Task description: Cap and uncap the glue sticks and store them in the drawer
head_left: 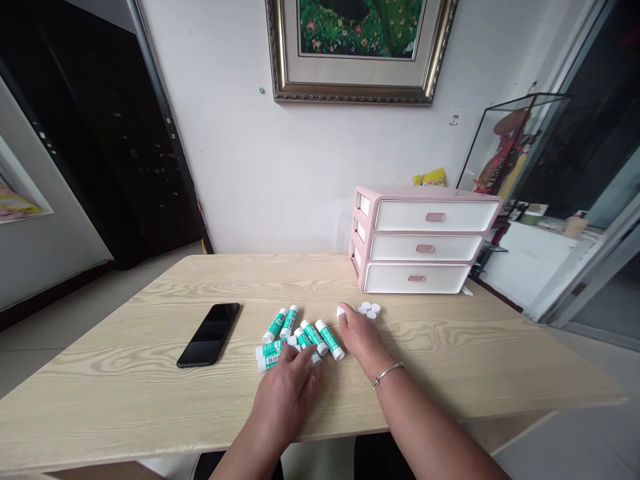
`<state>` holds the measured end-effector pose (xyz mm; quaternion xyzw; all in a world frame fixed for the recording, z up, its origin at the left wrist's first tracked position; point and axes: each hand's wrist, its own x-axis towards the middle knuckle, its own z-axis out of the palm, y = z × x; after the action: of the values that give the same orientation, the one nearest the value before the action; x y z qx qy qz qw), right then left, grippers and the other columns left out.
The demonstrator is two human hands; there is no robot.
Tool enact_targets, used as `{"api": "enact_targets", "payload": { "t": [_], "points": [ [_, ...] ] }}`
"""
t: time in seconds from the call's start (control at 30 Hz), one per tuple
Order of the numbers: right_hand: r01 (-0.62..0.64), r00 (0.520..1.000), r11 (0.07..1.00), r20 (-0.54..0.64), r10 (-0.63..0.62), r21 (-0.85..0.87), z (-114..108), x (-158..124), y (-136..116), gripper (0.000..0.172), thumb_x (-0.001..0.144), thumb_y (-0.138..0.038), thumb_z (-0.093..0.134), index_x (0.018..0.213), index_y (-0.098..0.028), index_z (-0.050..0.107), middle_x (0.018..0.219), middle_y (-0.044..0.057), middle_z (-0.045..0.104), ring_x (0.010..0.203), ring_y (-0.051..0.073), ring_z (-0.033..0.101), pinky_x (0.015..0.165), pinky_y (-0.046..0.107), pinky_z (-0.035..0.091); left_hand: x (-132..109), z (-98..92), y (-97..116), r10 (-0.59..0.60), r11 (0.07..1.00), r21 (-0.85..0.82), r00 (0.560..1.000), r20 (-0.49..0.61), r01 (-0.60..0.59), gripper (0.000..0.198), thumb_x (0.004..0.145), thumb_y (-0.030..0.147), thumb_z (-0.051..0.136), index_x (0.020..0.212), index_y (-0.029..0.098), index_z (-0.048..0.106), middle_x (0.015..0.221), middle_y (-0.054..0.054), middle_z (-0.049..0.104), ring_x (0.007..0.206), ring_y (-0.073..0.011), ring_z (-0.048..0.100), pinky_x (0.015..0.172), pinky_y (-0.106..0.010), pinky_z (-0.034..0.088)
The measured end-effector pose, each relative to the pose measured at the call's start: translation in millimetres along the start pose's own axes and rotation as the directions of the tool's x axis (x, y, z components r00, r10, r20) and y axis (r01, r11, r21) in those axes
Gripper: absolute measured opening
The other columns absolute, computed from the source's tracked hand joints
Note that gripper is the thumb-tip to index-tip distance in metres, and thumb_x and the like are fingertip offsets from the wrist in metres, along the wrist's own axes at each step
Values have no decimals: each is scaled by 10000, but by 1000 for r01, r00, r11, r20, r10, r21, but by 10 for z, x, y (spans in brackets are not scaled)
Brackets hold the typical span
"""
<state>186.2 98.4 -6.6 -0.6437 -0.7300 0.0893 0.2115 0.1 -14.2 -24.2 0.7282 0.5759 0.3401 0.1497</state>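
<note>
Several green and white glue sticks (329,340) lie loosely on the wooden table, some pointing away and some sideways. Over the near ones, my left hand (287,390) has its fingers curled and closed on a glue stick (316,360), which they partly cover. My right hand (361,333), with a bracelet on the wrist, is closed with a small white cap (341,311) at its fingertips. Just beyond it stands a small group of round white caps (371,311); my fingers hide part of this group.
A black phone (209,335) lies flat to the left of the glue sticks. The pink and white drawer unit (424,248) stands at the back right of the table (150,400), behind the caps. A framed picture (355,92) hangs on the wall.
</note>
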Motion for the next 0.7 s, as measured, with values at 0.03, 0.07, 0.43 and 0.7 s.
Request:
{"api": "enact_targets", "payload": {
  "t": [0.03,0.07,0.43,0.7],
  "points": [
    [4,1000,1000,7,-4,-6,0,3,1,416,1019,-274,361,1371,-234,578,1098,110,751,994,253,688,761,314,416,20,-6,41,-1,999,45,1000,19,0,393,961,423,493,1308,318,645,1097,-131,616,817,-263,649,675,-344,427],
    [7,1000,1000,14,-7,-13,1,5,2,413,1015,-271,370,1371,-234,577,1108,109,747,1003,254,685,764,314,415,37,-8,78,-7,997,76,999,31,5,384,961,427,490,1294,321,650,1090,-131,615,778,-254,647,649,-336,411],
    [-60,998,998,-20,60,27,47,-2,29,301,991,-293,443,1238,-221,601,1012,99,757,939,237,687,713,305,387,-22,1,101,-47,977,207,999,-15,49,236,970,350,478,911,230,672,945,-99,634,705,-221,642,587,-299,339],
    [-93,996,995,-11,94,32,83,26,43,296,984,-291,478,1228,-204,621,1078,101,749,989,232,678,733,298,388,-45,9,77,-110,877,458,989,-100,144,259,962,368,517,1121,226,664,1025,-91,678,761,-235,686,570,-294,392]
  ]
}}
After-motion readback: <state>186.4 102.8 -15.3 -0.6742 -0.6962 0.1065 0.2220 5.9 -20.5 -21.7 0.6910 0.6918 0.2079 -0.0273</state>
